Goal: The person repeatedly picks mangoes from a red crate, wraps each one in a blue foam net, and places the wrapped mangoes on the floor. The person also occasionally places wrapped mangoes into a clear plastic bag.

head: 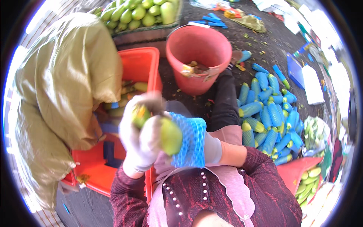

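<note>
My left hand (136, 142), in a whitish glove, is wrapped around a green squash-like vegetable (171, 136); green skin with a yellow spot also shows between its fingers. From the right, my right forearm passes through bunched blue foam netting (189, 139). My right hand (154, 102), gloved and blurred, is against the upper side of my left hand; its fingers are partly hidden, so its grip cannot be told. Below both hands is my dark red patterned top with a pink apron. At right lies a pile of green vegetables in blue net sleeves (273, 112).
A red bucket (184, 68) with scraps stands ahead. At left, an orange-red crate (154, 65) holds vegetables, partly covered by a tan sack (65, 71). Bare green vegetables (136, 14) fill a container at the top. Another red container (295, 170) of vegetables is at lower right.
</note>
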The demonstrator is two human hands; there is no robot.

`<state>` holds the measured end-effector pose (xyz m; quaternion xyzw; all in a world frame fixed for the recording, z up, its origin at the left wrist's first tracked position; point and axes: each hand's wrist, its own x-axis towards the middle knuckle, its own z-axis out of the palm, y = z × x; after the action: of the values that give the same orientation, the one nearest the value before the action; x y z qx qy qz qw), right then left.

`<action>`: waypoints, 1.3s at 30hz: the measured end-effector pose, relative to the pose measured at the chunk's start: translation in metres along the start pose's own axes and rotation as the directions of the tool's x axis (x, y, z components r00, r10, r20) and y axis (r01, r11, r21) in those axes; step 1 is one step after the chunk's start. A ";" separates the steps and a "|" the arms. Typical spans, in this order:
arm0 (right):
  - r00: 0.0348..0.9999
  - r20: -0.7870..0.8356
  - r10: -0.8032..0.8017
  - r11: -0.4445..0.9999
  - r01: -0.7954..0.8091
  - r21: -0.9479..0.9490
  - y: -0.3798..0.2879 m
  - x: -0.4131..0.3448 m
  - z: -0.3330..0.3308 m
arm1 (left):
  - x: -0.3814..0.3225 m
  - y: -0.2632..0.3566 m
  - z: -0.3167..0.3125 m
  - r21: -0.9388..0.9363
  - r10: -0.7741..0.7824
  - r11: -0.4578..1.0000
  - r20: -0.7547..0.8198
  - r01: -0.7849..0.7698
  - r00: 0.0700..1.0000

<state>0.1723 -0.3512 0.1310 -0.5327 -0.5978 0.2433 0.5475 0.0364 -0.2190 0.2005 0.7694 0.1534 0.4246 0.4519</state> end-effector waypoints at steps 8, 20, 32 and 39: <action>0.814 -0.284 0.507 0.860 -0.500 0.101 0.117 -0.008 -0.079 | -0.002 -0.044 0.041 -0.262 -0.449 0.865 -0.026 0.427 0.893; 0.990 -0.136 0.025 0.943 -0.068 -0.326 0.063 -0.053 -0.077 | -0.038 -0.056 0.098 -0.290 -0.571 0.640 0.440 0.712 0.693; 0.912 -0.396 -0.106 0.982 0.035 -0.183 0.004 -0.103 -0.085 | -0.023 0.005 0.117 -0.198 -0.370 0.854 0.420 0.481 0.829; 0.710 -0.412 0.571 0.649 -0.083 0.756 0.040 -0.163 -0.080 | -0.024 -0.043 0.139 0.265 -0.065 0.964 0.237 0.000 0.969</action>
<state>0.2328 -0.5096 0.0546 -0.4426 -0.1331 0.3590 0.8108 0.1389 -0.2888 0.1203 0.8662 0.1644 0.2953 0.3681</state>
